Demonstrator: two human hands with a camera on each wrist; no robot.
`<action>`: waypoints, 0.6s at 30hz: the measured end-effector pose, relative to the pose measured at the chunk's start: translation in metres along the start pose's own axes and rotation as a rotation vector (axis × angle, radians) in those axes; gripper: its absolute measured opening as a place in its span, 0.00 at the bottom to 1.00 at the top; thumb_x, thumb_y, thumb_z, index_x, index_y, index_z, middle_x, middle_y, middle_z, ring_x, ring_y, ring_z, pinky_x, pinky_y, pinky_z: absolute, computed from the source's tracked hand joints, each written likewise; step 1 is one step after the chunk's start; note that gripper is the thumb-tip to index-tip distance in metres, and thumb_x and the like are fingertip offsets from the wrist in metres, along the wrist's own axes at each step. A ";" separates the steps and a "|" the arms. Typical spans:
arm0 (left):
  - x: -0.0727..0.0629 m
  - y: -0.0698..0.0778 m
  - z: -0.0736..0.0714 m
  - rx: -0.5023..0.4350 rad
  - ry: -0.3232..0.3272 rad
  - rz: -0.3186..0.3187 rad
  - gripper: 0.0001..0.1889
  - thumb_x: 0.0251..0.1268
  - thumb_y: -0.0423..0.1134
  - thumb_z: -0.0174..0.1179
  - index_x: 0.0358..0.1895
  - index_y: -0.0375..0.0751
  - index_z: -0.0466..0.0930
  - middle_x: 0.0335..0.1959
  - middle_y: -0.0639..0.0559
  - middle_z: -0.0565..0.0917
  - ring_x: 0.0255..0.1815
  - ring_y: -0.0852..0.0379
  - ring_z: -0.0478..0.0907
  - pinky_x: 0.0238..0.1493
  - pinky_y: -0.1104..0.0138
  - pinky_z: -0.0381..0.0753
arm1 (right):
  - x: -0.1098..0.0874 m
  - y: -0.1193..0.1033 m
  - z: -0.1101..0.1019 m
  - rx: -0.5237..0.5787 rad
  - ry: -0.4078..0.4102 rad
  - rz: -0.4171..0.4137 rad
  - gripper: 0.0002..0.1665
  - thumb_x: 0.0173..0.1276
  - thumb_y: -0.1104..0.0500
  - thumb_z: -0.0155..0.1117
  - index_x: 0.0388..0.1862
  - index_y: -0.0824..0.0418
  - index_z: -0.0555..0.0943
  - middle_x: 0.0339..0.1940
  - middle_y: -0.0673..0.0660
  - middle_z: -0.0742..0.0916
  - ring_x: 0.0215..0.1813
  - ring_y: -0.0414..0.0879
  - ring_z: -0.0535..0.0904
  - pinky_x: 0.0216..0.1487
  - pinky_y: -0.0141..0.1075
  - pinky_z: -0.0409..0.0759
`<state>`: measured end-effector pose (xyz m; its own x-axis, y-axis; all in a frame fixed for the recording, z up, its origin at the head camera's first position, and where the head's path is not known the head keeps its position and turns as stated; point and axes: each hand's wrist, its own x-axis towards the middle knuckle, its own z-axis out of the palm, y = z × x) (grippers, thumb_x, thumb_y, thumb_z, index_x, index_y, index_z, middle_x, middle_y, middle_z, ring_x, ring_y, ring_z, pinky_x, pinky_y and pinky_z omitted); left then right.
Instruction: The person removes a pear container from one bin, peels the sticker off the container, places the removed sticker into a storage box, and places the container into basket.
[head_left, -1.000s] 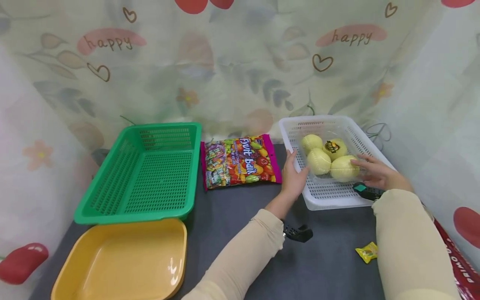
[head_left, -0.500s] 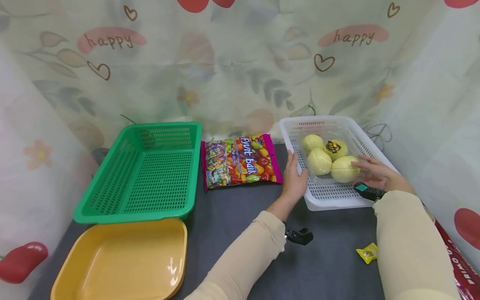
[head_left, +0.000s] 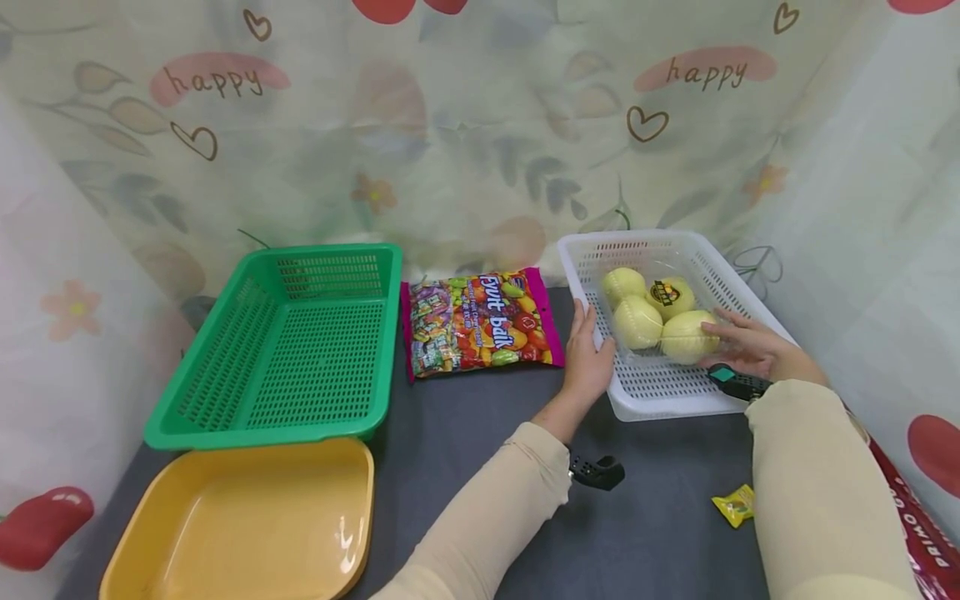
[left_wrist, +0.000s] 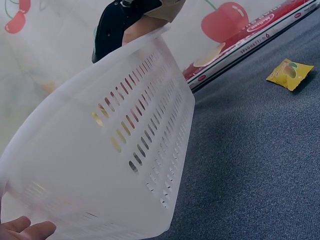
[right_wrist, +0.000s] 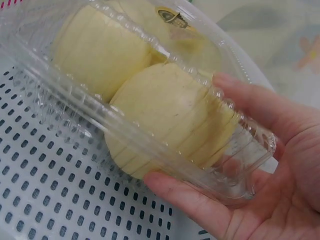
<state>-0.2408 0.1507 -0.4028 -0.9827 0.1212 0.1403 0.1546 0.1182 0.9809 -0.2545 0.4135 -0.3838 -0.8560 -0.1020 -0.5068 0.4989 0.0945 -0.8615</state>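
A white perforated plastic basket (head_left: 675, 408) stands at the back right. In it lies a clear plastic clamshell box (right_wrist: 125, 122) with several pale yellow round fruits (head_left: 637, 323), one bearing a dark sticker. My right hand (head_left: 757, 346) grips the box's near right end, thumb on one side and fingers on the other, close above the basket floor. At the basket's left side, my left hand (head_left: 588, 367) rests with extended fingers along the outer wall, thumb by the rim. Two of its fingertips (left_wrist: 40, 230) show at the lower left corner of the left wrist view.
A green basket (head_left: 386, 367) stands at the left, with a yellow tray (head_left: 277, 517) in front of it. Between the baskets lies a colourful candy bag (head_left: 480, 321). A yellow wrapped candy (head_left: 735, 504) and a red spaghetti pack (left_wrist: 250, 35) lie at the right.
My left thumb has shifted slightly, from pointing over the rim toward lying along it. The right hand, the box and the baskets look unchanged.
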 end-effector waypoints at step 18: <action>0.002 -0.002 0.001 0.010 0.014 0.014 0.29 0.63 0.27 0.52 0.68 0.33 0.59 0.76 0.49 0.48 0.75 0.53 0.48 0.72 0.63 0.53 | -0.007 -0.003 0.006 0.105 0.051 0.026 0.52 0.66 0.49 0.58 0.75 0.45 0.33 0.72 0.61 0.50 0.36 0.40 0.81 0.51 0.37 0.80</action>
<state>-0.2425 0.1518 -0.4052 -0.9817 0.1090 0.1564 0.1698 0.1269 0.9773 -0.2493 0.4082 -0.3775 -0.8470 -0.0502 -0.5293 0.5303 -0.0081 -0.8478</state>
